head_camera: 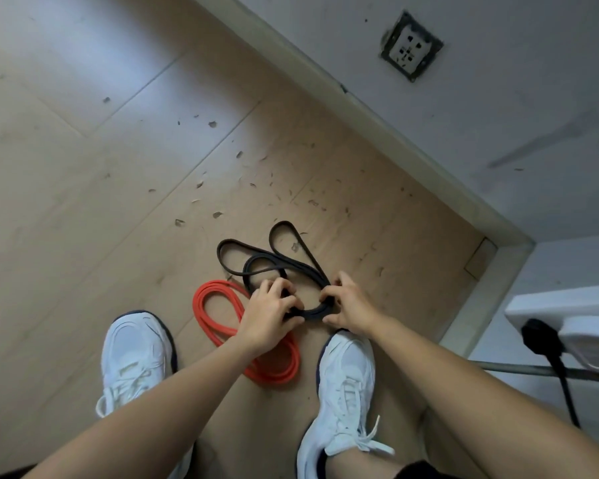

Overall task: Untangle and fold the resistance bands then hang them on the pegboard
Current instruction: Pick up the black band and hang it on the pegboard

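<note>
While the left shoe (135,354) and right shoe (346,382) are planted either side of the work, the person is crouching over 2 bands on the floor (83,167). The orange band (201,307) is lying between the shoes in a loose multi-turn coil, partly under the left forearm, with no hand on it. It looks gathered but not yet hung.

Just beyond it, the left hand (270,316) is curling its fingers round a bunch of black band (312,311) strands, gripping tight rather than spread. The right hand (348,305) is pinching the other end of the same bunch, fingertips and thumb closing narrow on it. Between the 2 hands the strands are running as 1 curved bundle. Past the hands, 3 loops are fanning out flat on the floor, crossing near the left hand.

My read: they're folding the black band, roughly mid-task.

Doing it well:
- 1 hand is clamping the bundle as an anchor.
- The other is feeding the loose loops in 1 at a time, flat face on flat face, with no twist.
- It's worth checking that the crossing is a lay-over, not a knot, before pulling.
- The black band should be staying off the orange coil.

Further out are debris flecks, the baseboard (360,108) and a wall socket (410,46). The pegboard isn't showing in this view.
</note>
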The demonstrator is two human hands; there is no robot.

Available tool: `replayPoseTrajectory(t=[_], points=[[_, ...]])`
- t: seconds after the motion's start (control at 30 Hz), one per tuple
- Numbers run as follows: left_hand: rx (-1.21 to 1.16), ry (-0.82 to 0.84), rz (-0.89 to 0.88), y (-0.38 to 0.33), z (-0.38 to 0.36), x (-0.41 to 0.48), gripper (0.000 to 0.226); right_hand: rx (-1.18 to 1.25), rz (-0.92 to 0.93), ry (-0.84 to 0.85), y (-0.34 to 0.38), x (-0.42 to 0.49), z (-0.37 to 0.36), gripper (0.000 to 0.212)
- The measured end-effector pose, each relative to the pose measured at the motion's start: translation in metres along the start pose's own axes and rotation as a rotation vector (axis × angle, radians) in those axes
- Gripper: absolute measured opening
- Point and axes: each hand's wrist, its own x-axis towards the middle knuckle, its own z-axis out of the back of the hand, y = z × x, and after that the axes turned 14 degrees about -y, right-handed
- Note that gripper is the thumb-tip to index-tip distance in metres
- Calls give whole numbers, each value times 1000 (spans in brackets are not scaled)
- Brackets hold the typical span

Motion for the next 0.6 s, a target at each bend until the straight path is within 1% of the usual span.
replayPoseTrajectory(t=[0.17, 0.33, 0.4, 0.53, 0.6], points=[[-79, -16, 13, -2, 13, -7, 29, -15, 39, 6, 11, -4, 16, 32], [-177, -16, 55, -18, 42, 1, 25, -78, 97, 9, 32, -4, 59, 29], [-230, -24, 87, -25, 60, 7, 22, -102, 131, 3, 43, -6, 80, 28], [-399, -13, 197, -43, 112, 26, 13, -51, 145, -4, 68, -14, 131, 26], [-499, 28, 251, -60, 149, 35, 17, -6, 123, 17, 83, -22, 160, 23]])
